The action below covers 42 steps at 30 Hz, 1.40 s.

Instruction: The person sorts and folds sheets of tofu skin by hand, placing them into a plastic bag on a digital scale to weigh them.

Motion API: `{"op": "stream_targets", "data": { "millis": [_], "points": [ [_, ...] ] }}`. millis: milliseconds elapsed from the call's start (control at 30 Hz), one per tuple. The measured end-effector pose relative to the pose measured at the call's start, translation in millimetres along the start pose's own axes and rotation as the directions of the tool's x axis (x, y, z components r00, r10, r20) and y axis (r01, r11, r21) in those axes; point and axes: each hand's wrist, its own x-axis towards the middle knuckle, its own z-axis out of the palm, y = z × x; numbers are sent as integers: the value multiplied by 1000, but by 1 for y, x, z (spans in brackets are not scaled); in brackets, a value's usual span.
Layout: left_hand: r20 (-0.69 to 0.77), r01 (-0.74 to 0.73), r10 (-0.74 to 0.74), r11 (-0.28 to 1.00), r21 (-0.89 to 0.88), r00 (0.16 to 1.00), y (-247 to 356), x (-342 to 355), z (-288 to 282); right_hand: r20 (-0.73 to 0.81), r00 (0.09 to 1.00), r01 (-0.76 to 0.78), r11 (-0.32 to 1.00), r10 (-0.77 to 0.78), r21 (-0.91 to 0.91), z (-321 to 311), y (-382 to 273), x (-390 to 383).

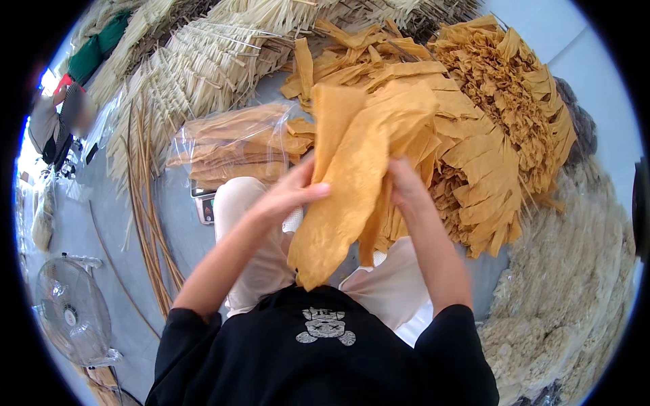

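Long ochre, leathery-looking strips (342, 210) hang in a bunch in front of my chest, the front one reaching down toward my lap. My left hand (301, 186) grips them at the left, thumb across the front. My right hand (406, 183) is closed on the bunch at the right, its fingertips partly behind the material. Just beyond are a large heap of similar cut ochre pieces (487, 155) and a clear bag (230, 142) of paler strips, lying on a small device with a metal edge (204, 208).
Pale straw bundles (196, 54) cover the back. Thin canes (145, 223) lie left, beside a standing fan (71, 311). A shaggy beige pile (555, 291) is at the right. Another person (51, 128) is at the upper left.
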Motion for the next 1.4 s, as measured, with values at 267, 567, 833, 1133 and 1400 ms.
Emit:
{"op": "stream_targets", "data": {
  "millis": [267,567,833,1133,1400],
  "points": [
    [186,273,-203,605,-748,961,-62,25,-16,-127,989,-60,995,69,77,-32,35,-16],
    [-152,180,-311,814,-551,938,-35,52,-11,-64,996,-63,995,68,75,-19,-5,-17],
    [-233,118,-198,941,-318,952,-71,38,7,-79,994,61,991,-71,-120,-5,76,0],
    [-238,184,-289,906,-381,927,-62,49,9,97,989,-130,964,110,233,-35,81,-31],
    [-240,22,-72,978,-206,968,-77,74,10,2,990,-141,990,141,-16,-48,114,-37]
  ]
}}
